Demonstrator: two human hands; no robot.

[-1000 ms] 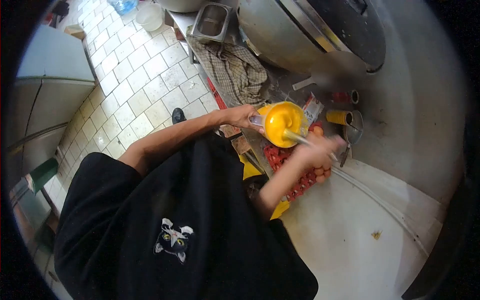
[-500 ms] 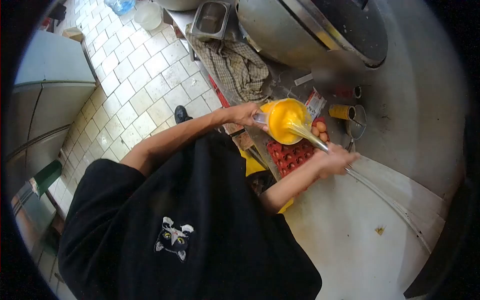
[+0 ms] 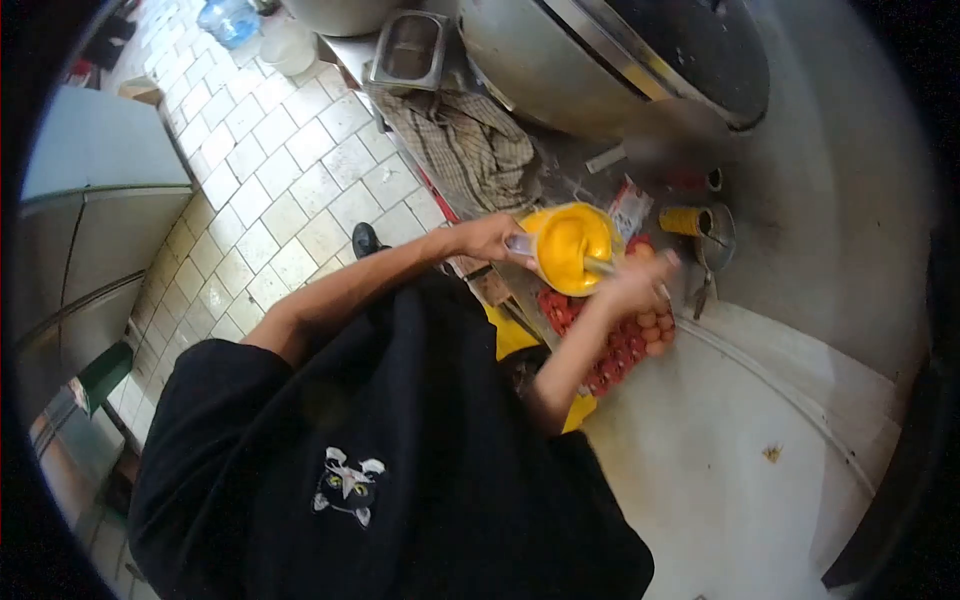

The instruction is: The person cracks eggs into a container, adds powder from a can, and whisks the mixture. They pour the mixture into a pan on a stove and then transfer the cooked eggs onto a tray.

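Note:
A jug (image 3: pixel 520 243) of bright yellow liquid (image 3: pixel 574 246) stands out near the middle of the view. My left hand (image 3: pixel 490 240) is closed round its clear handle. My right hand (image 3: pixel 636 285), blurred by motion, is wrapped round the handle of a whisk (image 3: pixel 600 266), whose head is down in the yellow liquid. Below the jug and my right wrist lies a red egg tray (image 3: pixel 612 368), with several brown eggs (image 3: pixel 655 333) at its right side.
A checked cloth (image 3: pixel 470 150) and a metal container (image 3: pixel 410 50) lie at the counter's edge. Behind is a large metal pot (image 3: pixel 550 75). A yellow can (image 3: pixel 683 221) stands beside a clear cup (image 3: pixel 717 240). A packet (image 3: pixel 630 208) is behind the jug.
My right hand has moved left and up, closer to the jug, and the whisk head has sunk into the liquid. More eggs now show beside my right wrist.

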